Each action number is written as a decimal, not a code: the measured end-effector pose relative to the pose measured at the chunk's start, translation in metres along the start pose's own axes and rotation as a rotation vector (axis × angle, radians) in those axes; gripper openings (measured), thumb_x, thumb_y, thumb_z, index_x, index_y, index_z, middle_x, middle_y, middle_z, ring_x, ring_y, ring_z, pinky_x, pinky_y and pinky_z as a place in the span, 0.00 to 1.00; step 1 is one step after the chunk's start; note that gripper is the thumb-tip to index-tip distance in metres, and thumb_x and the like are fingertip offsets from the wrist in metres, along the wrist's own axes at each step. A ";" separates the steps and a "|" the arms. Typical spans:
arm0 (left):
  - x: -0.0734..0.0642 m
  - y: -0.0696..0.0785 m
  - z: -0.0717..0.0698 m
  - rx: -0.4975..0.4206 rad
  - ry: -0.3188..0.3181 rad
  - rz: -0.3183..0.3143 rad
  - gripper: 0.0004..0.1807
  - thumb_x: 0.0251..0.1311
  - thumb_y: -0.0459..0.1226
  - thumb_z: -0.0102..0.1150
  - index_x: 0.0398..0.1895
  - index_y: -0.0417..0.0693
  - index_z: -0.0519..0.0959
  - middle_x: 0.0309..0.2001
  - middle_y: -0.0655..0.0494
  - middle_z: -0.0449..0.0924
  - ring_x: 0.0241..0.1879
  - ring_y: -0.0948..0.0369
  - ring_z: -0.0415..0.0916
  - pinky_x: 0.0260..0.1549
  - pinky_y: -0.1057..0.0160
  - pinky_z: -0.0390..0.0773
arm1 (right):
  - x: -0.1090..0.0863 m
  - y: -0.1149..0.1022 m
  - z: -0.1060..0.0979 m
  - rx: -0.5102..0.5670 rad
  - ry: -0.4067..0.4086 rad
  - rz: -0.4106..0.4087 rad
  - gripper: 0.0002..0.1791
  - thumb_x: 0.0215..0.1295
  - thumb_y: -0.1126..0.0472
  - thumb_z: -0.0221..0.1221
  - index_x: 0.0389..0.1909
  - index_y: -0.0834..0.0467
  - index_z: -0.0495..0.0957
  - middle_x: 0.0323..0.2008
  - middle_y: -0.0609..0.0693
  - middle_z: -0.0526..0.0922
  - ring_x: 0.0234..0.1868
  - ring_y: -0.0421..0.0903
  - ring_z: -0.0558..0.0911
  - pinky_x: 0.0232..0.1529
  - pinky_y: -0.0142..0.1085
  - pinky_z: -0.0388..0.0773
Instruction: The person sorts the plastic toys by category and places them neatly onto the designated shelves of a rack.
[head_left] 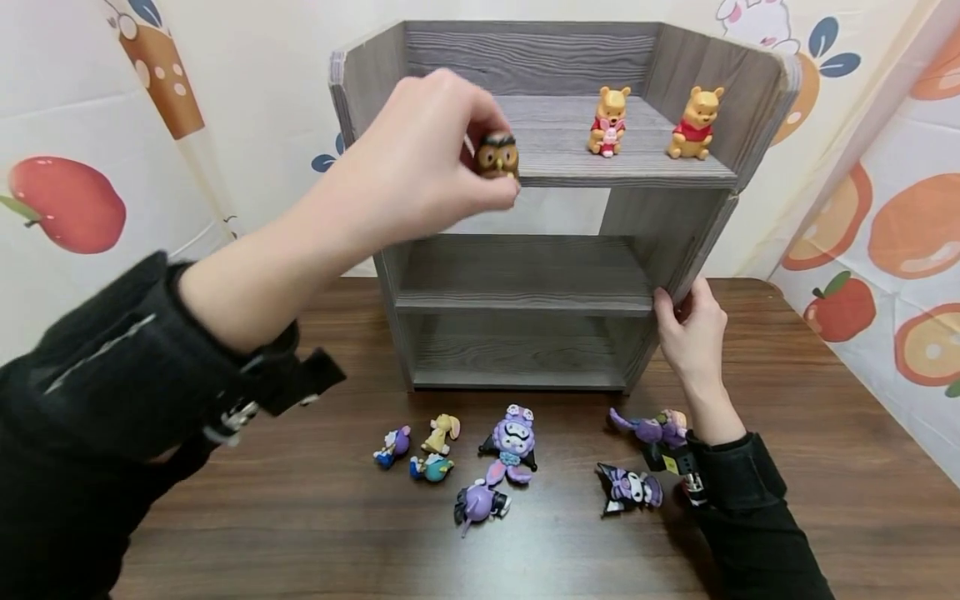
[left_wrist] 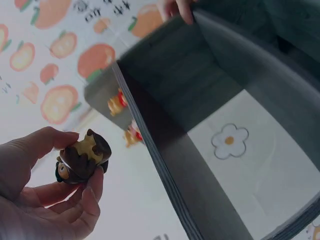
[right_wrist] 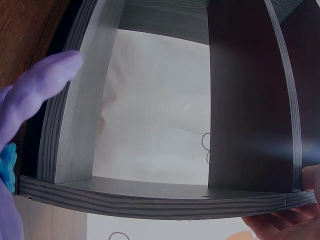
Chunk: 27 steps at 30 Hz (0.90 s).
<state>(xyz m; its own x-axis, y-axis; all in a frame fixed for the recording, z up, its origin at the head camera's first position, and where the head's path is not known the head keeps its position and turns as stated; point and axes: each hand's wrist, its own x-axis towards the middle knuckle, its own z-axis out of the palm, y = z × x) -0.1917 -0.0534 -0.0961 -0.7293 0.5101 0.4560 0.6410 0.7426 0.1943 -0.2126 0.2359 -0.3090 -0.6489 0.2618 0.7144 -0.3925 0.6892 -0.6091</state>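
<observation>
My left hand (head_left: 431, 154) pinches a small brown owl figurine (head_left: 498, 156) between thumb and fingers, in front of the top shelf's left part. In the left wrist view the owl (left_wrist: 84, 157) shows its tan belly, and the fingers curl round its sides. My right hand (head_left: 692, 333) grips the right side edge of the grey wooden shelf unit (head_left: 525, 302), thumb on the front. In the right wrist view only part of that hand (right_wrist: 287, 222) shows at the lower right corner. Two yellow bear figurines in red, one bear (head_left: 607, 125) holding a pink piglet and another bear (head_left: 693, 125), sit on the top shelf.
On the brown table (head_left: 300, 517) before the unit lie several small figurines, among them a purple hooded figurine (head_left: 514, 437), a yellow rabbit-like one (head_left: 440, 434) and a purple-and-black one (head_left: 630, 490). A purple figurine (head_left: 652, 428) lies close to the right wrist. A fruit-patterned cloth hangs behind.
</observation>
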 end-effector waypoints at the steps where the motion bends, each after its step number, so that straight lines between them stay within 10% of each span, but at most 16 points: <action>1: 0.008 -0.003 0.002 0.005 0.004 -0.008 0.10 0.48 0.43 0.53 0.32 0.49 0.78 0.28 0.60 0.74 0.28 0.65 0.67 0.26 0.69 0.66 | 0.001 -0.001 0.000 0.000 0.003 -0.001 0.12 0.57 0.68 0.52 0.40 0.69 0.71 0.20 0.59 0.75 0.17 0.26 0.65 0.17 0.19 0.60; 9: 0.050 -0.014 0.020 -0.034 0.010 -0.080 0.14 0.51 0.40 0.52 0.42 0.47 0.76 0.37 0.58 0.72 0.35 0.65 0.65 0.31 0.71 0.66 | 0.000 -0.002 -0.001 -0.003 -0.003 -0.005 0.11 0.56 0.68 0.51 0.40 0.69 0.71 0.20 0.59 0.76 0.17 0.27 0.66 0.17 0.18 0.60; 27: 0.064 -0.010 0.034 -0.200 0.023 -0.173 0.18 0.53 0.34 0.54 0.49 0.42 0.73 0.43 0.54 0.73 0.41 0.65 0.67 0.39 0.75 0.65 | -0.003 -0.004 0.000 -0.022 0.017 0.022 0.10 0.55 0.67 0.52 0.38 0.67 0.72 0.18 0.36 0.72 0.16 0.24 0.66 0.17 0.18 0.61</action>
<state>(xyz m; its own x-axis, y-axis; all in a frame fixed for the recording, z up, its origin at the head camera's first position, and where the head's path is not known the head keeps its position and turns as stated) -0.2531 -0.0135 -0.0987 -0.8279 0.3713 0.4205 0.5436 0.7160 0.4380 -0.2093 0.2322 -0.3088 -0.6460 0.2888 0.7066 -0.3631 0.6980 -0.6172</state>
